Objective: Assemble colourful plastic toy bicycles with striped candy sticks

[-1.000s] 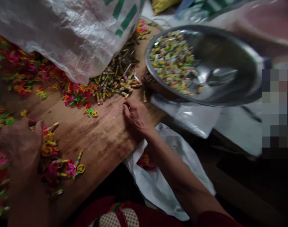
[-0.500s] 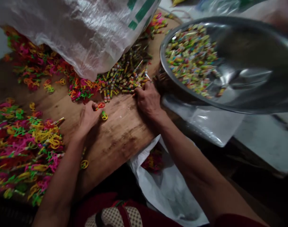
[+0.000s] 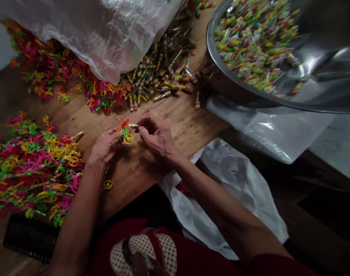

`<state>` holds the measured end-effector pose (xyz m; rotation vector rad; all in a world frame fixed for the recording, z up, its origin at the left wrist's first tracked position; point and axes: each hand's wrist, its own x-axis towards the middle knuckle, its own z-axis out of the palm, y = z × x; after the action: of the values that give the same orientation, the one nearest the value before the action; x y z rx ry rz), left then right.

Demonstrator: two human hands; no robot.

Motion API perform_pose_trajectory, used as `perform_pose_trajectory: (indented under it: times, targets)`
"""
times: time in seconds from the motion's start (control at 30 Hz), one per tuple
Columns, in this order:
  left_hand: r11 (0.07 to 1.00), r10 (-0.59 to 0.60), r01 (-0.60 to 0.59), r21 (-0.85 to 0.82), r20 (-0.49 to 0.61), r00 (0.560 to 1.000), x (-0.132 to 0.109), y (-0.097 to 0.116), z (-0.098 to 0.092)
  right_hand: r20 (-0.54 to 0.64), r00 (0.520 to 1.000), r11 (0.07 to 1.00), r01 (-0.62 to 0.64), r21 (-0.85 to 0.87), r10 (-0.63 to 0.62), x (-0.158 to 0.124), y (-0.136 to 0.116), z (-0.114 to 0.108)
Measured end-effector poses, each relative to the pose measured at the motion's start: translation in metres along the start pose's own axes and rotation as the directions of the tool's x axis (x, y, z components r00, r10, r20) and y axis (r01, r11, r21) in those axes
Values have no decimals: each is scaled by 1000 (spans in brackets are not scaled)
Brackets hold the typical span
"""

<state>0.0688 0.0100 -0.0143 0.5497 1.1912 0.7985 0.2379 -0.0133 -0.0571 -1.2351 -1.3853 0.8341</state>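
Observation:
My left hand (image 3: 104,147) pinches small plastic ring pieces (image 3: 125,134), orange, green and yellow, over the wooden board (image 3: 151,168). My right hand (image 3: 156,136) pinches a small paper-wrapped stick (image 3: 132,125) and holds its tip against those pieces. Both hands meet near the board's middle. A pile of wrapped sticks (image 3: 160,74) lies just beyond them. Heaps of coloured plastic pieces (image 3: 33,165) lie to the left of my left hand.
A large steel bowl (image 3: 321,88) with many wrapped sticks tilts at the upper right. A translucent woven sack (image 3: 100,34) covers the far side over more coloured pieces (image 3: 48,73). A white plastic bag (image 3: 221,199) hangs below the board's edge. A dark comb-like object (image 3: 31,237) lies lower left.
My right hand drew back from the stick pile with one stick. My left hand lifted the ring pieces, and both hands came together at the board's middle. The camera tipped downward.

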Motion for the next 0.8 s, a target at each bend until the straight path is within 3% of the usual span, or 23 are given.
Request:
perform_pose_trajectory:
  times: [0.13, 0.3, 0.43, 0.8]
  targets:
    - [1000, -24, 24, -10, -3, 1000, -7, -8, -2, 134, 990, 982, -67, 178, 43, -15, -4, 7]
    - [999, -40, 40, 5, 9, 999, -11, -13, -1, 78, 996, 991, 25, 133, -35, -19, -6, 1]
    - [998, -38, 37, 51, 23, 999, -17, -11, 0, 1, 999, 987, -42, 154, 42, -20, -5, 1]
    - [995, 29, -31, 98, 17, 999, -20, -16, 8, 137, 989, 969, -93, 231, 62, -26, 0, 2]
